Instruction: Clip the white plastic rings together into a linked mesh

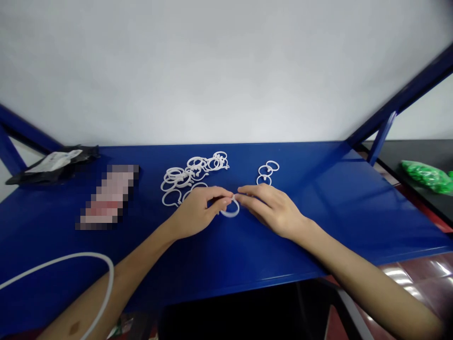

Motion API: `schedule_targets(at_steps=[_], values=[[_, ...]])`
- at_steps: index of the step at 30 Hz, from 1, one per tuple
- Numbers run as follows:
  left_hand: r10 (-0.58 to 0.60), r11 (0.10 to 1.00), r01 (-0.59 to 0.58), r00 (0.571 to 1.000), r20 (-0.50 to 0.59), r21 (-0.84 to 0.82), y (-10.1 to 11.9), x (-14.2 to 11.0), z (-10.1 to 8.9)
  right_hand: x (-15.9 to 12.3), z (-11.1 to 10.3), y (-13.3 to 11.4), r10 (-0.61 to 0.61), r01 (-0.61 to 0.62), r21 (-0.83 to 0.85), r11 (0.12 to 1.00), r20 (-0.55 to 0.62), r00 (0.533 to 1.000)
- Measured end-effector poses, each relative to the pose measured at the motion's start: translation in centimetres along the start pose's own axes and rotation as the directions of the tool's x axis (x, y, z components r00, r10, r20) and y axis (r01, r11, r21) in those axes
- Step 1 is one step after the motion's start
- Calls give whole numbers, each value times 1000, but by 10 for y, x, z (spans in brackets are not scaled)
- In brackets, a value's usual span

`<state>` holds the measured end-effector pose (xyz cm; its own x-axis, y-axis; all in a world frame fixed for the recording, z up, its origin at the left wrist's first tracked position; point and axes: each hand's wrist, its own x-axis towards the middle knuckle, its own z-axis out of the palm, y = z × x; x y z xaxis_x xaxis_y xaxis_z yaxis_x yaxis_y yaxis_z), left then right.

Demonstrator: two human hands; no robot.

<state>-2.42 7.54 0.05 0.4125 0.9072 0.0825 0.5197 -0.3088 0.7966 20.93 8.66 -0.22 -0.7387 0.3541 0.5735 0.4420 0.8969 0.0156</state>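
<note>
A white plastic ring (230, 213) with a small clasp is held low over the blue table (226, 264). My left hand (198, 210) pinches its upper part between thumb and forefinger. From the other side, my right hand (274, 208) closes its fingertips on the ring near the clasp; its thumb is hidden. Just beyond my left hand, several similar rings (176, 177) lie in a loose, overlapping cluster, partly covered by that hand. Past my right hand is a short row of rings (264, 170), its near end close to the knuckles.
A black plastic package (60, 163) with a white label lies at the back left, beside a blurred-out flat item (109, 196). A white cable (81, 255) loops across my left forearm. Blue frame bars flank the table. A green bag (426, 177) rests on a dark surface at right.
</note>
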Motion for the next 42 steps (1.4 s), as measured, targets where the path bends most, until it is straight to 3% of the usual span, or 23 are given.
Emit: schedule_targets(at_steps=[4,13,19,24,27,29,31,35,39,42], values=[[-12,1000,12,993,121,1,3,-3,2,-6,-3,-8,-59,56,63,996,59,996],[-20,1000,18,992,123,16,9,-5,8,-16,1,-11,155,-190,442,877,114,981],[-97,979,123,983,158,-161,7,-4,8,-16,3,-15,139,-164,456,875,88,986],[-84,975,125,973,215,-184,2,-4,4,-18,9,-23,146,-156,421,894,56,988],[-46,996,55,990,133,-64,-5,-1,-7,-19,7,-18,143,-149,409,900,45,989],[-3,991,11,998,-59,136,-14,1,-17,-22,1,-8,161,-159,397,904,30,987],[95,930,-16,976,-198,368,-22,3,-28,-29,-10,6,232,-217,377,900,7,973],[163,797,-78,983,-89,599,-31,3,-41,-57,-39,39,442,-427,297,854,18,897],[107,747,-93,994,19,658,-27,-1,-41,-96,-61,64,570,-579,225,784,110,814],[54,735,-86,996,68,672,-25,-4,-39,-118,-69,69,606,-628,205,751,165,778]])
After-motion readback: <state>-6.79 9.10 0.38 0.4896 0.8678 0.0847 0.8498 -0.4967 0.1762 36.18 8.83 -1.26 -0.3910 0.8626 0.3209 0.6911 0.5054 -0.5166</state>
